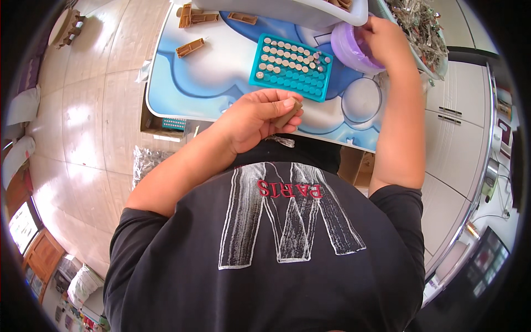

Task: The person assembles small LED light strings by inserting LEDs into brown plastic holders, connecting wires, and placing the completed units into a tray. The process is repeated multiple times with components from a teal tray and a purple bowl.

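Observation:
My left hand (255,117) is closed around a small brown piece (288,115), pinched between thumb and fingers just off the table's near edge. My right hand (384,45) reaches into a round purple container (346,48); its fingertips are hidden inside, so their grip does not show. Between the hands lies a teal tray (255,77) with rows of round holes, many of them filled with small silvery round-topped pieces (279,52). Brown plastic parts (190,48) of an open, box-like shape lie scattered at the table's far left.
A translucent white bin (287,12) with brown parts stands at the far edge. Beyond my right hand, a container (437,69) overflows with shiny metallic pieces. The blue-and-white table (193,102) bears a printed circle. A box with another teal tray (174,124) sits below its left edge.

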`<move>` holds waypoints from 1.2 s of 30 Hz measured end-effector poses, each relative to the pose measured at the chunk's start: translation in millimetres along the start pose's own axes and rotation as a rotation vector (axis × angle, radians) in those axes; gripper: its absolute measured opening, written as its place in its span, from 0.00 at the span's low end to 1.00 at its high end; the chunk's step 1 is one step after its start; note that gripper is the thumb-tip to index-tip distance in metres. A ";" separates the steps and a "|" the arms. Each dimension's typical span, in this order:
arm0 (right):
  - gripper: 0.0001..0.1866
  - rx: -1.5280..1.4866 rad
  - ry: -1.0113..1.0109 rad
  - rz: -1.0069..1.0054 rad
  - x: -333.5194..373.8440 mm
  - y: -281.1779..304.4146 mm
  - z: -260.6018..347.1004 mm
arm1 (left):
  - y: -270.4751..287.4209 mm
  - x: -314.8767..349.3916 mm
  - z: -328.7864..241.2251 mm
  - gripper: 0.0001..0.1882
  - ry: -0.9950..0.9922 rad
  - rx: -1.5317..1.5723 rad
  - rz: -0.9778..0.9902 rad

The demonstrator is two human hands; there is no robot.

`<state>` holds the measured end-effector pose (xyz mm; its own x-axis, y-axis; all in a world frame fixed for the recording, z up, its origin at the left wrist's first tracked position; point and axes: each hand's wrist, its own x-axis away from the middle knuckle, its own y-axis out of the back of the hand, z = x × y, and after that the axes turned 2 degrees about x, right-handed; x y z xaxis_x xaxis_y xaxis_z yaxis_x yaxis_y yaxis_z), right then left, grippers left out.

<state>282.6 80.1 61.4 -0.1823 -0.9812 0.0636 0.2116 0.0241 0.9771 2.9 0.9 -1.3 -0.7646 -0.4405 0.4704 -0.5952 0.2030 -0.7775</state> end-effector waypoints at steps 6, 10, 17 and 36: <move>0.13 -0.266 -0.060 -0.146 28.8 12.6 -12.4 | 2.0 -3.8 2.1 0.14 0.003 0.038 0.018; 0.10 -0.519 -0.045 -0.270 42.0 7.0 -18.7 | 3.4 -4.8 3.4 0.15 0.000 0.045 0.021; 0.09 -0.845 -0.016 -0.394 58.3 -3.6 -8.4 | -2.2 -2.4 2.1 0.14 0.003 0.011 -0.021; 0.09 -0.807 0.052 -0.436 108.0 -13.6 27.0 | 0.0 -4.3 3.1 0.15 -0.023 0.163 0.015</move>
<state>234.1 -21.1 60.5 -0.3644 -0.8798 -0.3054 0.7437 -0.4723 0.4732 7.0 0.1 -4.6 -0.7660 -0.4588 0.4502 -0.5345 0.0655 -0.8426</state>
